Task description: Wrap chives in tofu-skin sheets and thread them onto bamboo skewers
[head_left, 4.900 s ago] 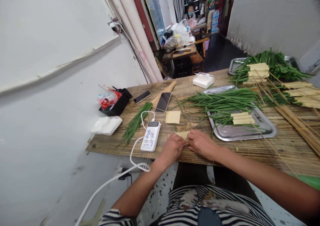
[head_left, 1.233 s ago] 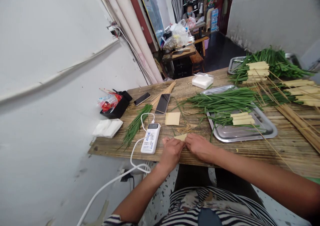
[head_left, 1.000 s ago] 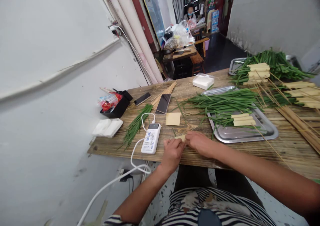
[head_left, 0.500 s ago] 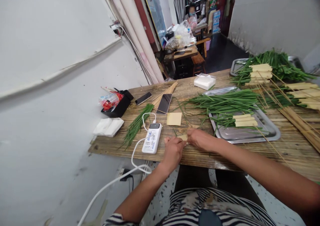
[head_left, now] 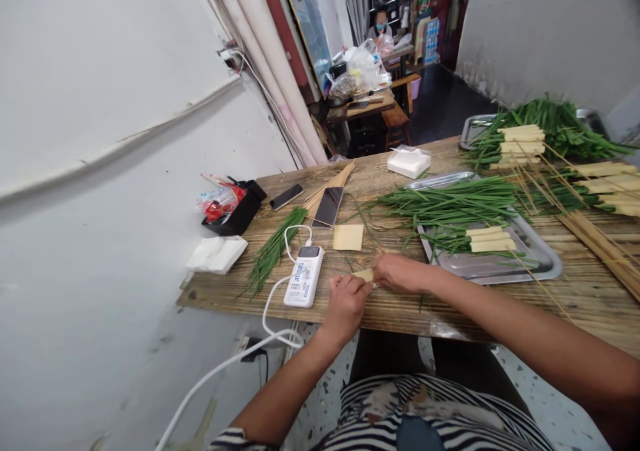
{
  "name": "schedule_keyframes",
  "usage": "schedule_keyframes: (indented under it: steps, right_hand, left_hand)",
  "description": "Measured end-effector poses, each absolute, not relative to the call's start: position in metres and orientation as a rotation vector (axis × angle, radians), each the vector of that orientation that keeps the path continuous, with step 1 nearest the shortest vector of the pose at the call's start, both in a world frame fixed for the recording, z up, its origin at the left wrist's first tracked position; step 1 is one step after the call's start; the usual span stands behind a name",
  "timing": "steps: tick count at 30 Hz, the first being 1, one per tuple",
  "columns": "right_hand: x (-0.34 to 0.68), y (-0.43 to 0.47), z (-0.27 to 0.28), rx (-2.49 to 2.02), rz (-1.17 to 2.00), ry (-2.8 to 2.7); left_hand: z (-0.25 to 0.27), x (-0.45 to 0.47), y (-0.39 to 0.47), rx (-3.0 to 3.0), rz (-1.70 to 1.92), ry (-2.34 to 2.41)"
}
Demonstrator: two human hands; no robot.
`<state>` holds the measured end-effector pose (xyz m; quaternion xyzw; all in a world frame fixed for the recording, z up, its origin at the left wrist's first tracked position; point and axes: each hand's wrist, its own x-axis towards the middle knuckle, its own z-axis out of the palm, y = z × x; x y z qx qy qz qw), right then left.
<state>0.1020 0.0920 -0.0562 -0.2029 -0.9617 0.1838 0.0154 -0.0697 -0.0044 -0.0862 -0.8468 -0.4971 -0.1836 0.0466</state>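
Note:
My left hand (head_left: 346, 303) and my right hand (head_left: 400, 272) meet low over the wooden table (head_left: 390, 314). Between them is a pale yellow tofu-skin roll (head_left: 365, 275), its ends covered by my closed fingers. A square tofu sheet (head_left: 349, 237) lies flat just beyond my left hand. To the right, a metal tray (head_left: 543, 264) carries long green chives (head_left: 465, 198) and finished rolls (head_left: 490, 240) of tofu skin around chives, with a skewer sticking out. What is inside the held roll is hidden.
Left of my hands lie a white power bank (head_left: 304, 278) with its cable, a chive bunch (head_left: 277, 248) and a phone (head_left: 329, 206). Bamboo skewers (head_left: 600, 248) rest at the right. A black box (head_left: 235, 208) stands near the wall. A person (head_left: 383, 28) sits far back.
Both hands stay at nearly the same spot, still on the roll. A thin green strand now shows below my right wrist.

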Motion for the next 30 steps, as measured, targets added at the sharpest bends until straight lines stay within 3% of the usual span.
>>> schedule_keyframes:
  steps: [3, 9, 12, 30]
  right_hand:
    - [0.107, 0.085, -0.055, -0.714, 0.553, -2.964]
    - [0.113, 0.046, -0.071, -0.735, 0.014, -2.838]
    - [0.112, 0.036, -0.079, -0.756, -0.085, -2.782]
    - [0.111, 0.059, -0.082, -0.758, 0.218, -2.811]
  left_hand:
    - [-0.083, -0.07, 0.0, -2.642, -0.542, -1.536]
    - [-0.08, -0.068, 0.003, -2.673, -0.522, -1.591]
    - [-0.079, -0.068, 0.005, -2.691, -0.544, -1.606]
    - [-0.1, -0.061, -0.022, -2.443, -0.597, -1.373]
